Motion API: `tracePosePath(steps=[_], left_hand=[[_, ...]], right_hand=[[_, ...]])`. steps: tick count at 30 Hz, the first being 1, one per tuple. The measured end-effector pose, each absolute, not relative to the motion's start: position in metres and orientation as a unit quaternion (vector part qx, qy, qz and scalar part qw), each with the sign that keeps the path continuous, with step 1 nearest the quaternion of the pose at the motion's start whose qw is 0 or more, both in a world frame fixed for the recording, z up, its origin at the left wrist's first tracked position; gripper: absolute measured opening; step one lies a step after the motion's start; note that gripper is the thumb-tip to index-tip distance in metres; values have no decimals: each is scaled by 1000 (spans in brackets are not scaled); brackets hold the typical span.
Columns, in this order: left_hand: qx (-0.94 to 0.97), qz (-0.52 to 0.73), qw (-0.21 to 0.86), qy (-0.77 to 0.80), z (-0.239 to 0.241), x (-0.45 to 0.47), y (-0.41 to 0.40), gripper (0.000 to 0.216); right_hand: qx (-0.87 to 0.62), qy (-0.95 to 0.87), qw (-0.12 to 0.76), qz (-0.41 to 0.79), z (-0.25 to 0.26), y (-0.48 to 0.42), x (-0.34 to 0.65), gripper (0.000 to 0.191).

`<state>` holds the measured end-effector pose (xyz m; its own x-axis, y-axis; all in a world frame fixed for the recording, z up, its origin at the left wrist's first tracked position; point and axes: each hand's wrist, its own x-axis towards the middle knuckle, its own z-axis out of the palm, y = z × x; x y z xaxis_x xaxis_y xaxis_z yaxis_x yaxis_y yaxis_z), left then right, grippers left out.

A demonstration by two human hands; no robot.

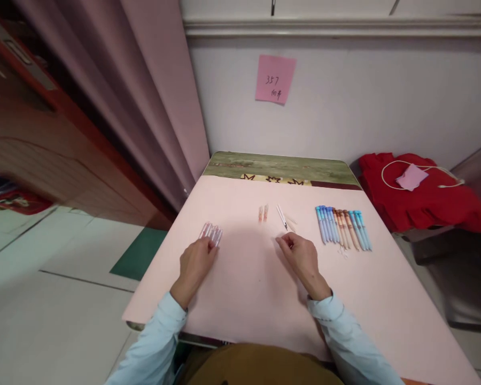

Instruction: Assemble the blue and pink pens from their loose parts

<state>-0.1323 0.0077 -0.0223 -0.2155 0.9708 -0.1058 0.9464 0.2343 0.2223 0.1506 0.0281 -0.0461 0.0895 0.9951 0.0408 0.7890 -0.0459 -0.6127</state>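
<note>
My left hand (196,262) is at the near end of a row of clear, pinkish pen barrels (211,231). Its thumb and fingers are closed on them, and they hide the lower ends. Farther right, my right hand (302,258) is closed in a pinch just above the table; whatever is between its fingertips is too small to make out. Just beyond those fingertips lie white pen refills (281,216) with a dark tip, beside some pale thin sticks (291,220). Two short clear pieces with orange-pink marks (263,213) stand side by side between the hands, toward the back.
On the right, several blue, brown and turquoise pens (343,229) lie in a row, with small clear bits (343,253) at their near end. The pink-covered table (240,305) meets a wall bearing a pink note (275,79). A red cloth (420,198) with a white cable is at right.
</note>
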Motion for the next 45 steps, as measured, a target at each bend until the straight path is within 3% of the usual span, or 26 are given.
tracePosePath(steps=[7, 13, 21, 24, 26, 29, 32, 38, 45], left_hand=[[632, -30, 47, 773, -28, -107, 6, 30], [613, 16, 23, 790, -19, -115, 2, 33], [604, -11, 72, 793, -21, -120, -1, 30], [604, 47, 83, 791, -15, -116, 4, 25], [607, 167, 155, 762, -10, -107, 11, 21], [537, 369, 395, 648, -5, -80, 24, 23], [429, 430, 581, 542, -7, -48, 34, 29], [396, 483, 609, 489, -19, -14, 42, 25], [290, 456, 765, 349, -10, -13, 41, 40]], right_hand=[[-688, -665, 233, 175, -42, 15, 141, 32], [-681, -673, 227, 180, -42, 9, 141, 31], [-663, -683, 223, 211, -45, 8, 128, 24], [-656, -677, 244, 227, -43, 7, 129, 23], [-635, -663, 279, 282, -41, 6, 129, 25], [-562, -584, 340, 477, -35, 2, 122, 30], [-479, -469, 380, 637, -28, -2, 116, 39], [-453, -368, 428, 690, -21, -3, 127, 42], [-363, -272, 441, 775, -21, -4, 134, 33]])
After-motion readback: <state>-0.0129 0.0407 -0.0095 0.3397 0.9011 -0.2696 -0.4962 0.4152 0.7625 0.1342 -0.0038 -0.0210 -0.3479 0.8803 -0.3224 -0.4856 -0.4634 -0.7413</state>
